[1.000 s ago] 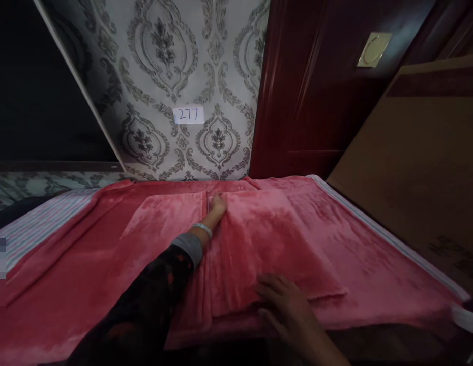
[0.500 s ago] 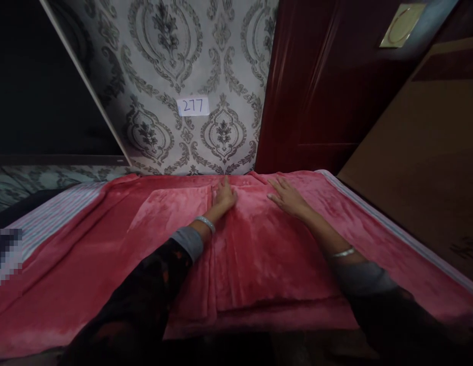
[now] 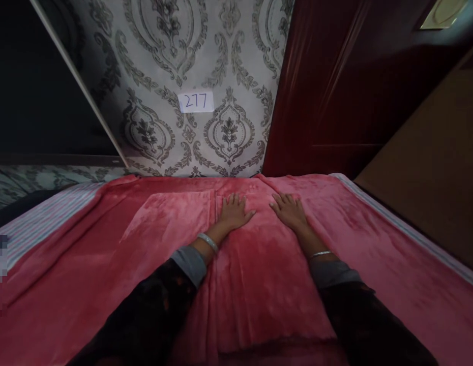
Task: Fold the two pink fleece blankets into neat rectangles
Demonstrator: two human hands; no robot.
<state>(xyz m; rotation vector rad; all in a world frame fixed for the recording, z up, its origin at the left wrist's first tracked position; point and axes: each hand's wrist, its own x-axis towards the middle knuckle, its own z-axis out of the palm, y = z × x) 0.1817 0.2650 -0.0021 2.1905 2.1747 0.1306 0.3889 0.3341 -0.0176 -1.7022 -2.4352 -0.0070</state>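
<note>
The folded plush cloth (image 3: 274, 284), pinkish red, lies flat in front of you on a plush cover (image 3: 377, 254) of much the same colour. A seam-like gap runs away from you towards the wall, splitting the cloth into a left and a right part; the right part's long axis appears to follow that gap, its far end towards the wall and its near edge, darkly shadowed, towards you. You cannot tell the long axis of the whole piece.

Your left hand (image 3: 234, 211) rests palm down just right of the gap near the far end, fingers spread wide. Your right hand (image 3: 290, 211) lies a little further right, also flat and spread, gripping nothing. A bracelet circles each wrist.

Beyond the cover, the patterned wall (image 3: 229, 66) carries a white paper slip (image 3: 196, 101), handwritten "277", reading upright to you. A dark screen (image 3: 41, 91) stands left; right are a dark red wooden panel (image 3: 328, 91) and a brown board (image 3: 431, 162).
</note>
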